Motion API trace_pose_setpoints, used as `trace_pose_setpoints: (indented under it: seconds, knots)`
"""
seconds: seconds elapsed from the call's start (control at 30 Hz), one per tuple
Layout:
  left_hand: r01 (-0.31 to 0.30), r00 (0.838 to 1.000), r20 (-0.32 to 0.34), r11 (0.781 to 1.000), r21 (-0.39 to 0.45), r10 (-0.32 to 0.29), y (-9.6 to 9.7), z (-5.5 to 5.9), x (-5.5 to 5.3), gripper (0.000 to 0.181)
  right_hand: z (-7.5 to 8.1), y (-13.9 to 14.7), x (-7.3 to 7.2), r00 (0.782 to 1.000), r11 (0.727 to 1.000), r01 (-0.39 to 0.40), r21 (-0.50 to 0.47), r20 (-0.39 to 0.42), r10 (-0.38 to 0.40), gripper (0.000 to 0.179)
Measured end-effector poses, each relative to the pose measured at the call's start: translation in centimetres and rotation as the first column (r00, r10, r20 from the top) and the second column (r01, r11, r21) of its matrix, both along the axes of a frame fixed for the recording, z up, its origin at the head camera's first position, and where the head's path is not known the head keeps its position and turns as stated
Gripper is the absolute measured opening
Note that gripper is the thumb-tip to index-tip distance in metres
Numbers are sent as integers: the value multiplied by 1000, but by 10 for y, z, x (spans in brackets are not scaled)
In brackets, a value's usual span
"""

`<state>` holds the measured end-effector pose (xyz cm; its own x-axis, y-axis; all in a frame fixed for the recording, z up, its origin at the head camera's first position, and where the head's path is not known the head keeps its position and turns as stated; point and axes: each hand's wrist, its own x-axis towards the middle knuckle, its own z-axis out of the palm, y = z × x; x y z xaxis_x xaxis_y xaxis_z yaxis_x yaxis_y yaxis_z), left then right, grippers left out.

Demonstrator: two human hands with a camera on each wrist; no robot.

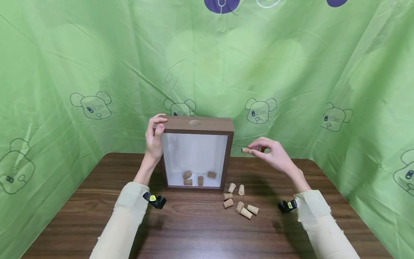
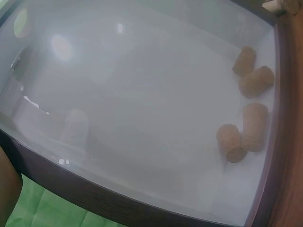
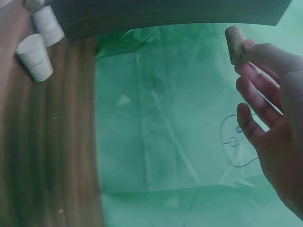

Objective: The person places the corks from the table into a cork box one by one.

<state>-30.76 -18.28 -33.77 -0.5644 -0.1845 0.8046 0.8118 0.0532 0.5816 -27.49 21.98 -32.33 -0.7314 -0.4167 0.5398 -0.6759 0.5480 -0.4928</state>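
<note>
Now, the left hand [image 1: 154, 138] is gripping a brown, rectangular, clear-fronted box [image 1: 195, 153] by its upper corner; beside it, apart, the right hand [image 1: 271, 154] is pinching a tan, cylindrical cork [image 1: 245, 150] by one end. A light pinch and steady box should be helping.

Creased green curtains [image 1: 213, 72] printed with bear faces surround a dark wood-grain table [image 1: 194, 230].

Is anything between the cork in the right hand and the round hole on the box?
Only the right edge of the box, it seems: the cork in the right hand looks lower than the box's top. The left hand grips the top's left end, clear of the hole.
</note>
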Motion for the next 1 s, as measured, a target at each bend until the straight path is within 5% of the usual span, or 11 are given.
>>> trace_pose_setpoints:
  seconds: [0.17, 0.47, 0.73, 1.0]
  knots:
    - [1, 1000, 14, 1000, 12, -1, 1, 0, 0, 38, 28, -9, 18, 998, 1000, -6, -25, -65, 4, 16]
    - [9, 1000, 13, 1000, 3, -9, 1, 1, 0, 37, 55, -10, 21, 987, 998, -21, -64, -160, 10, 18]
    - [-4, 1000, 18, 1000, 2, 4, 3, 4, 3, 36, 67, -13, 13, 962, 994, -61, -93, -272, 34, 21]
    - [2, 1000, 31, 1000, -6, -2, 10, 19, 26, 38, 78, -16, -3, 949, 993, -82, -90, -312, 50, 21]
